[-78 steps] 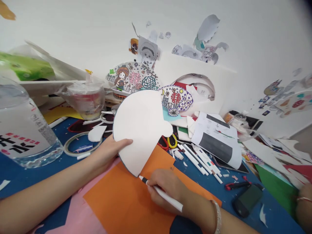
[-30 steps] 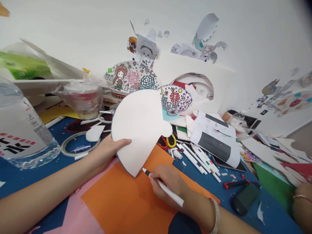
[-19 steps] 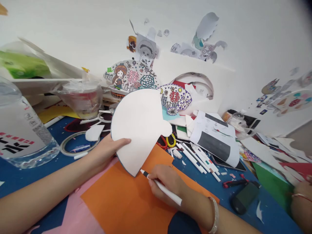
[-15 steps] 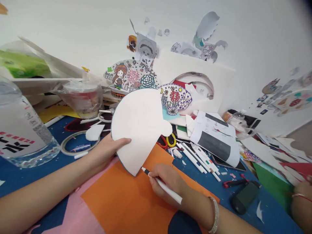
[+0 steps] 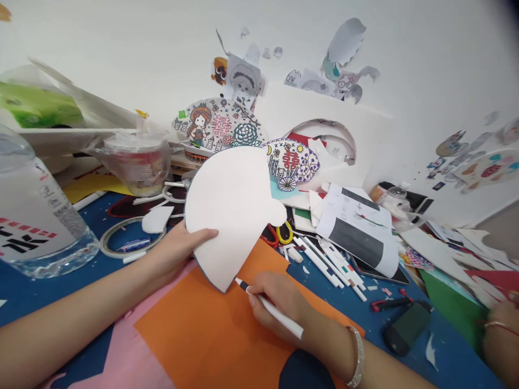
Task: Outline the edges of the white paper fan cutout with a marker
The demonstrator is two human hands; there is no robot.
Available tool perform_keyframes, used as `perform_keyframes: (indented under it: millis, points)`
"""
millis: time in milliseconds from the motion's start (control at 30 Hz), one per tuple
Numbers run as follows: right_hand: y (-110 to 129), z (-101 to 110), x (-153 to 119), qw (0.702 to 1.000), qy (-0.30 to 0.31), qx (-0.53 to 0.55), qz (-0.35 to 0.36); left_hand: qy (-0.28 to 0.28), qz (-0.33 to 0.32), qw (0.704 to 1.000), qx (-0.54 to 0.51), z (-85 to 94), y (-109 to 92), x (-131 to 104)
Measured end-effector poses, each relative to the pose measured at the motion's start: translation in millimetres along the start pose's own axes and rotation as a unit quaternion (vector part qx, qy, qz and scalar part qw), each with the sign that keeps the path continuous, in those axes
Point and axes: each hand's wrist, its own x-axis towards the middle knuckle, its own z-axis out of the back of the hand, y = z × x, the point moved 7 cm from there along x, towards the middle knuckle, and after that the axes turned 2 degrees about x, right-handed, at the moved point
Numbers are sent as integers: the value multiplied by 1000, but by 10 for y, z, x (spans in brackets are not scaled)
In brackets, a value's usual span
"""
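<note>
A white fan-shaped card with a rounded tab on its right side is held up by my left hand, thumb on its face and the other fingers hidden behind. My right hand grips a white marker between thumb and fingers. The marker's tip is at the card's lower right edge, near its bottom corner. Beneath both hands lies an orange sheet, over a pink sheet.
A big water bottle stands at the left. White markers, yellow-handled scissors and a dark green case lie to the right. Decorated fans are behind the card. Another person's hand shows at the right edge.
</note>
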Motion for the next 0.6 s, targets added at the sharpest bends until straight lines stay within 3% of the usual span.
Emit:
perform_keyframes:
  millis: [600]
  points:
    - [-59,19,7,997,19,42,-68,8,-2,1000,2,13,5,-4]
